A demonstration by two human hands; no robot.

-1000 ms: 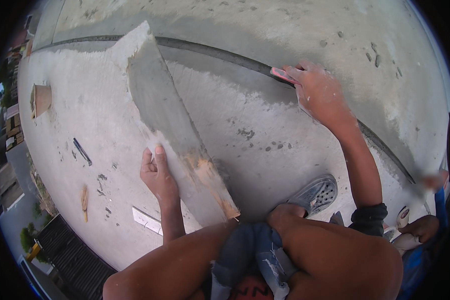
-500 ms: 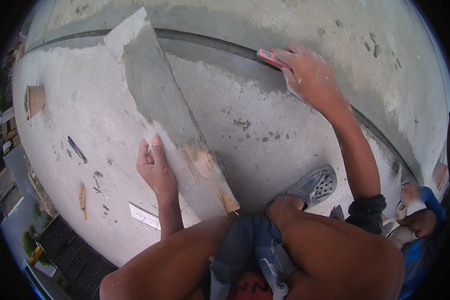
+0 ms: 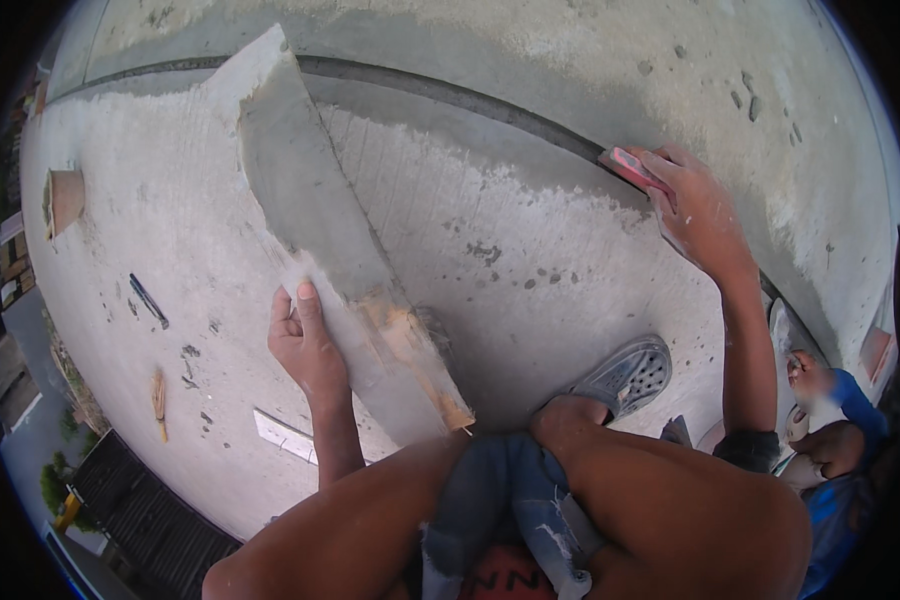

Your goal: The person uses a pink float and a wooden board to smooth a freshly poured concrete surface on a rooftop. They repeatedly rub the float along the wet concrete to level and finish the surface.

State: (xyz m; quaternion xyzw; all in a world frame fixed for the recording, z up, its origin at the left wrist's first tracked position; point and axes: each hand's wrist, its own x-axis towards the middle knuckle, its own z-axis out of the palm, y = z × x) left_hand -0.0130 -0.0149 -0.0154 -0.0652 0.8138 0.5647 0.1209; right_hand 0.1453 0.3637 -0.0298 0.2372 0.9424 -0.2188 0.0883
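My left hand (image 3: 305, 345) grips the edge of a long cement-coated wooden board (image 3: 320, 230) that lies across the grey concrete surface (image 3: 510, 250) and reaches toward the far left. My right hand (image 3: 698, 212) is stretched out to the right and holds a small red tool (image 3: 632, 166) pressed against the dark groove (image 3: 470, 100) where the rough slab meets the smoother band beyond. My bent knees and a grey perforated shoe (image 3: 625, 375) fill the lower middle.
Another person in blue (image 3: 840, 430) crouches at the right edge. A dark thin tool (image 3: 148, 300), a wooden scrap (image 3: 158, 395), a pale strip (image 3: 285, 437) and a brown square block (image 3: 65, 200) lie on the slab at left, near its drop-off.
My right hand has slid the red tool to the right along the groove. My left hand keeps its hold on the board, which has barely shifted.
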